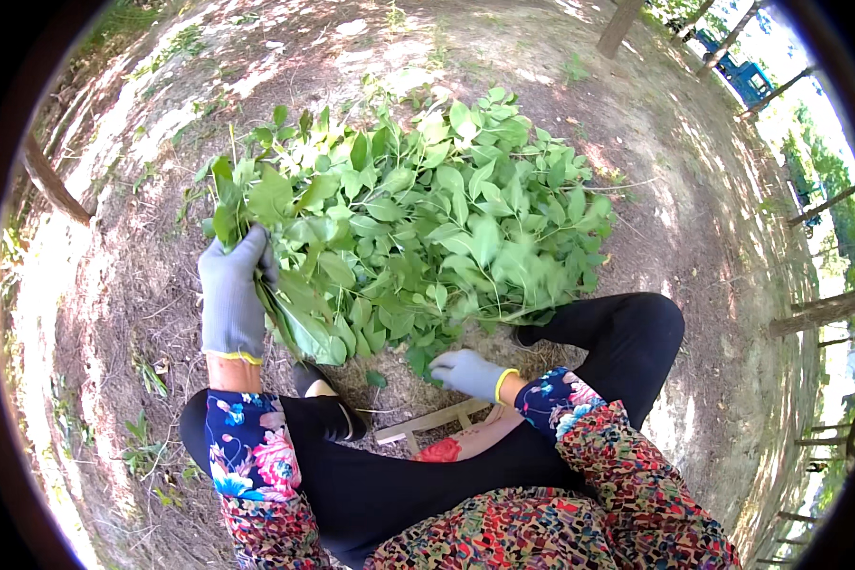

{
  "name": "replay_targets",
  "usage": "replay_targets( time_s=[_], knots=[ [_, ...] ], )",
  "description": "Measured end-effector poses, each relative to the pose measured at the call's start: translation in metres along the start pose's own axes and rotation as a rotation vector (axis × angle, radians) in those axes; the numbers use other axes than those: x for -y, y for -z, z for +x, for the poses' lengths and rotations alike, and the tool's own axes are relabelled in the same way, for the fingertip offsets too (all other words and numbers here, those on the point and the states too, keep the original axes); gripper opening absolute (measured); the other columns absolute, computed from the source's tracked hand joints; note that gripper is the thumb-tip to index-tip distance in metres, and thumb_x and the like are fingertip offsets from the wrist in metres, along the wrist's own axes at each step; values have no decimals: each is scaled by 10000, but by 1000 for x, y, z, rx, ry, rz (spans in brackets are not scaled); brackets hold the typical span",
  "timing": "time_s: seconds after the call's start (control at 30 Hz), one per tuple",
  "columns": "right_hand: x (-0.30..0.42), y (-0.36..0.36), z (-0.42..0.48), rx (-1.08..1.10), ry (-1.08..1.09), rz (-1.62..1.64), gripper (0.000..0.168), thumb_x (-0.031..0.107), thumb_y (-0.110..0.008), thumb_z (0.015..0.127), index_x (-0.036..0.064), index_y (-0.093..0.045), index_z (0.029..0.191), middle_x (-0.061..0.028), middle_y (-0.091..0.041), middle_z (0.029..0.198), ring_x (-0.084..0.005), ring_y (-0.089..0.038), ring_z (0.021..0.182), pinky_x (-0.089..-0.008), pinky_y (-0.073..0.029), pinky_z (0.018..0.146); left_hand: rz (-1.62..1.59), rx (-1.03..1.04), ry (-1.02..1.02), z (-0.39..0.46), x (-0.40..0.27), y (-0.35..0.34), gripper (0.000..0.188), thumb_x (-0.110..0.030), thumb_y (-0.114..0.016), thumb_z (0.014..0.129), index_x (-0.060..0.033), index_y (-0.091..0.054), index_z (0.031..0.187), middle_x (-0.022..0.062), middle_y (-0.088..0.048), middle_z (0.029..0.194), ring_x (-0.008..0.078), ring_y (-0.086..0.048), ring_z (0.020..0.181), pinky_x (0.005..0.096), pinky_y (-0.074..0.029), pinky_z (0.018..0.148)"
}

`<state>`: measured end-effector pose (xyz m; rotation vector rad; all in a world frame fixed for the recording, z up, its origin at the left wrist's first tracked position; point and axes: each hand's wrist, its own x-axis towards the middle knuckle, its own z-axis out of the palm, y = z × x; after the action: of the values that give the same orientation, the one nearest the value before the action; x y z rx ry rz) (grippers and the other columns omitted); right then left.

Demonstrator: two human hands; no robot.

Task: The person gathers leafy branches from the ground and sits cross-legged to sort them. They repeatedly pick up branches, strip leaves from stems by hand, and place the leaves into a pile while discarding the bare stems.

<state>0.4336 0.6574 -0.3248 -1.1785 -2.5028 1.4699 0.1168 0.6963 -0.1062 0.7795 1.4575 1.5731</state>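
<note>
A broad heap of cut leafy green branches (427, 206) lies on the ground in front of my legs. My left hand (236, 285), in a grey knit glove with a yellow cuff edge, is closed around a bunch of leafy stems (292, 306) at the heap's left side. Lower down, my right hand (467, 374), gloved the same way, is at the near edge of the heap beside a hanging sprig (422, 356). Its fingers are partly hidden, and whether they grip the sprig is unclear. Some leaves at the right of the heap are blurred.
Below my right hand, between my legs, is a low wooden frame (434, 419). My bent knee (648, 320) borders the heap at right, my shoe (317, 381) at lower left. Dry soil (691, 235) with twigs surrounds it. Tree trunks (55, 182) and a blue vehicle (748, 78) stand farther off.
</note>
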Motion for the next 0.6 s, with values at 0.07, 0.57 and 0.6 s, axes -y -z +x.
replay_targets(
  time_s=[0.07, 0.57, 0.6],
  knots=[
    [35, -3, -17, 20, -116, 2, 297, 302, -527, 868, 83, -620, 1047, -157, -650, 944, -339, -613, 868, -414, -473, 767, -2, -9, -44, -4, -6, 3, 154, -118, -571, 872, -70, -534, 731, -4, -497, 577, 87, -444, 460, 223, -345, 439],
    [-7, 22, -62, -145, 237, -620, 164, 167, -502, 838, 110, -654, 861, -63, -624, 958, -273, -615, 804, -402, -492, 674, 29, -3, -10, -58, 10, -1, 116, -160, -545, 906, -61, -532, 845, -9, -481, 603, 85, -434, 459, 214, -334, 413],
    [-10, 39, -63, -297, 264, -474, 171, 181, -497, 856, 97, -645, 867, -91, -617, 929, -301, -599, 795, -424, -481, 670, -21, -4, 37, -64, 11, -10, 115, -161, -541, 911, -60, -532, 857, -9, -481, 612, 86, -434, 466, 212, -334, 415]
  ],
)
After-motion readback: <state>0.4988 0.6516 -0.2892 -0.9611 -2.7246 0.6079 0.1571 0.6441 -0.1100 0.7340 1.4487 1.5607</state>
